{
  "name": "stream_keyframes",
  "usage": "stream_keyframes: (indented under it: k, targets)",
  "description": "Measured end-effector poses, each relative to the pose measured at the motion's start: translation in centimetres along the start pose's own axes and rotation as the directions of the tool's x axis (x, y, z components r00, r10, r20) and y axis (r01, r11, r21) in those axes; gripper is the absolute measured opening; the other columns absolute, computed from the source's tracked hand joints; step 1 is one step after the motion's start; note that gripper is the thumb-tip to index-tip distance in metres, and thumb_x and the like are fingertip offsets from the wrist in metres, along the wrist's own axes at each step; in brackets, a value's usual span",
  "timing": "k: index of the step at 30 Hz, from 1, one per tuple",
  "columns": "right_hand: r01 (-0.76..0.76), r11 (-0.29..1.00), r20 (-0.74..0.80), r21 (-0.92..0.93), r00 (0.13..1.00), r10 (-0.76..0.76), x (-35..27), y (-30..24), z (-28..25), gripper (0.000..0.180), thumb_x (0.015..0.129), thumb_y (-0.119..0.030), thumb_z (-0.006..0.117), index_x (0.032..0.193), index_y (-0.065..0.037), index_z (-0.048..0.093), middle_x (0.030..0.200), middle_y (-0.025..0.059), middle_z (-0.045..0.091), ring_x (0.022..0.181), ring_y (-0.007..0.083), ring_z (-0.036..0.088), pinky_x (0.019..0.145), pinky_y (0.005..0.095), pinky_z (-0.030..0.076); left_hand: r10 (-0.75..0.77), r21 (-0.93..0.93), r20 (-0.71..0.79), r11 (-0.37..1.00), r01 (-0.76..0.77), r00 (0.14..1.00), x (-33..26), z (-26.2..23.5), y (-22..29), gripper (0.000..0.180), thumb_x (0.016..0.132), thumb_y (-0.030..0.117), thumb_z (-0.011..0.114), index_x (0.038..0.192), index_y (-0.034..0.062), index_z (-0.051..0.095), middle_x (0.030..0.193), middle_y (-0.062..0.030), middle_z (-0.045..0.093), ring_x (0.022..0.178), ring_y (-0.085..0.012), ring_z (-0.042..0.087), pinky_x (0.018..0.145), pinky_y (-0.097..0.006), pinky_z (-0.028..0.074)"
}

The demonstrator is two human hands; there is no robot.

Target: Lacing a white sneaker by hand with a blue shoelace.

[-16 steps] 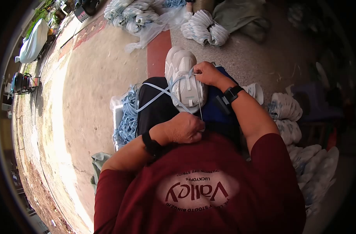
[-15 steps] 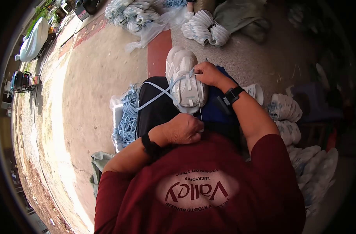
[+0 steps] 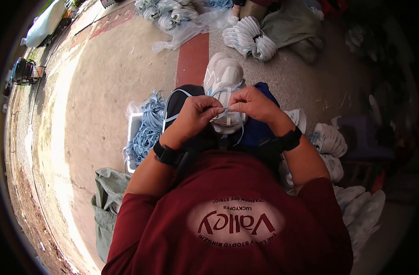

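A white and pale grey sneaker upper (image 3: 228,75) rests on my lap, between my knees, with a light blue shoelace (image 3: 179,92) partly threaded across it. Over its tongue my left hand (image 3: 196,114) and my right hand (image 3: 256,107) meet, thumbs and fingertips pinched together on the lace. Part of the lace loops out to the left over my dark-clad knee, and another length hangs down on the right below my right hand. My hands cover part of the upper's middle. Whether a thin tool is also held in my left hand is hidden.
Beside my left knee stands a white box (image 3: 132,130) heaped with blue laces (image 3: 150,133). White shoe uppers (image 3: 328,140) lie stacked on my right. Further bundled uppers (image 3: 248,39) and clear plastic (image 3: 186,32) lie ahead, near another person's hand (image 3: 236,10). Green cloth (image 3: 109,192) lies at left.
My left hand has risen from near my waist to the shoe and now meets my right hand, which has come down from the shoe's right side. The lace's crossing loop has shifted.
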State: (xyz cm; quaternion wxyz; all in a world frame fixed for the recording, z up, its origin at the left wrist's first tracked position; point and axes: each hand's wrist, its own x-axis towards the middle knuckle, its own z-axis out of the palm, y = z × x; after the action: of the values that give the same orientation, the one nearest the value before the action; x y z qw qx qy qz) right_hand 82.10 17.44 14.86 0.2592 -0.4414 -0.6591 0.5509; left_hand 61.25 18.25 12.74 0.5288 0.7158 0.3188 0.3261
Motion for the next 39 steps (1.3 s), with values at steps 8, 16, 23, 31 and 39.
stream_keyframes:
  k: [8, 16, 23, 31, 39]
  targets:
    - [0.201, 0.906, -0.225, -0.373, 0.928, -0.299, 3.5, -1.4, 0.7, 0.004, 0.075, -0.007, 0.061, 0.073, -0.003, 0.061, 0.064, 0.0081, 0.056, 0.062, 0.0186, 0.056, 0.058, 0.0303, 0.043, -0.158, -0.014, 0.024, 0.987, 0.158, 0.987, -1.7, -2.5, -1.2, 0.009, 0.082, 0.010, 0.064, 0.079, 0.0018, 0.062, 0.069, 0.0026, 0.057, 0.067, -0.0035, 0.048, 0.062, -0.019, 0.040]
    - [0.186, 0.365, -0.066, -0.912, 0.812, -0.580, 1.8, 4.3, 2.0, 0.017, 0.073, -0.011, 0.061, 0.090, -0.008, 0.061, 0.088, 0.0147, 0.050, 0.079, 0.0292, 0.050, 0.070, 0.0395, 0.041, -0.356, -0.798, -0.545, 0.499, -0.338, 0.759, -1.6, -5.1, -1.9, 0.014, 0.088, 0.014, 0.056, 0.078, 0.0059, 0.054, 0.061, 0.0034, 0.046, 0.050, -0.0042, 0.036, 0.045, -0.019, 0.028]
    - [-0.013, 0.535, -0.297, -0.845, 0.843, -0.449, 2.4, 5.9, 2.2, 0.028, 0.070, -0.015, 0.066, 0.097, -0.009, 0.061, 0.090, 0.0137, 0.049, 0.085, 0.0279, 0.049, 0.074, 0.0384, 0.041, -0.447, -0.636, -0.084, 0.712, 0.298, 0.891, 2.5, 2.0, -4.3, 0.011, 0.084, 0.011, 0.062, 0.083, 0.0001, 0.060, 0.070, -0.0038, 0.060, 0.059, -0.0088, 0.053, 0.053, -0.019, 0.041]
    - [-0.074, 0.761, -0.504, -0.645, 0.790, -0.350, 3.5, 6.9, 2.3, 0.036, 0.062, -0.016, 0.072, 0.096, -0.011, 0.062, 0.088, 0.0118, 0.053, 0.089, 0.0272, 0.049, 0.080, 0.0368, 0.041, -0.346, -0.210, -0.294, 0.933, 0.293, 0.891, 7.0, 1.3, -8.6, 0.013, 0.080, 0.011, 0.064, 0.077, -0.0019, 0.062, 0.065, -0.0017, 0.059, 0.055, -0.0065, 0.050, 0.050, -0.021, 0.040]
    - [-0.107, 0.803, -0.534, -0.586, 0.797, -0.284, 3.8, 6.9, 2.1, 0.036, 0.062, -0.010, 0.071, 0.096, -0.009, 0.062, 0.089, 0.0110, 0.058, 0.092, 0.0267, 0.052, 0.084, 0.0334, 0.042, 0.051, 0.572, -0.335, 0.805, 0.160, 0.941, 7.3, 1.8, -6.8, 0.015, 0.069, 0.016, 0.064, 0.070, 0.0009, 0.064, 0.065, -0.0165, 0.062, 0.059, -0.0309, 0.061, 0.058, -0.038, 0.048]
